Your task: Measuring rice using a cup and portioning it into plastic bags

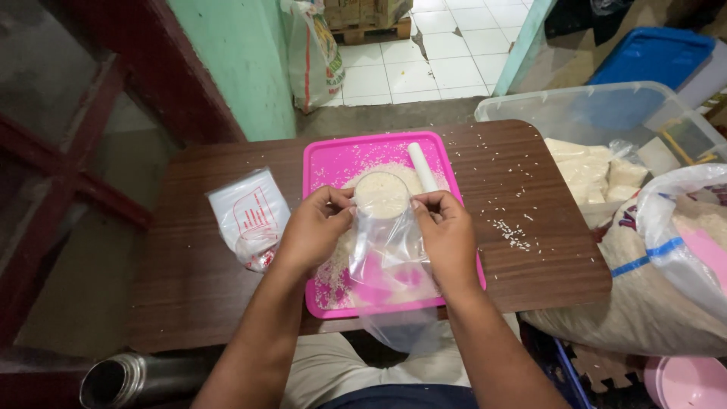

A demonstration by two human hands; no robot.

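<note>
My left hand (pixel 314 227) and my right hand (pixel 448 235) each pinch one side of the mouth of a clear plastic bag (pixel 390 261), held over a pink tray (pixel 322 163). A round cup full of white rice (pixel 382 193) sits at the bag's mouth, between my fingertips. The bag's lower end hangs past the table's near edge. Loose rice lies in the tray. A white tube (pixel 422 167) rests across the tray's far right part.
A stack of clear printed bags (pixel 250 216) lies left of the tray on the brown table (pixel 189 273). Rice grains are scattered on the right. A big open rice sack (pixel 666 257) and a clear tub (pixel 606 106) stand at right. A metal pipe (pixel 129 379) is at lower left.
</note>
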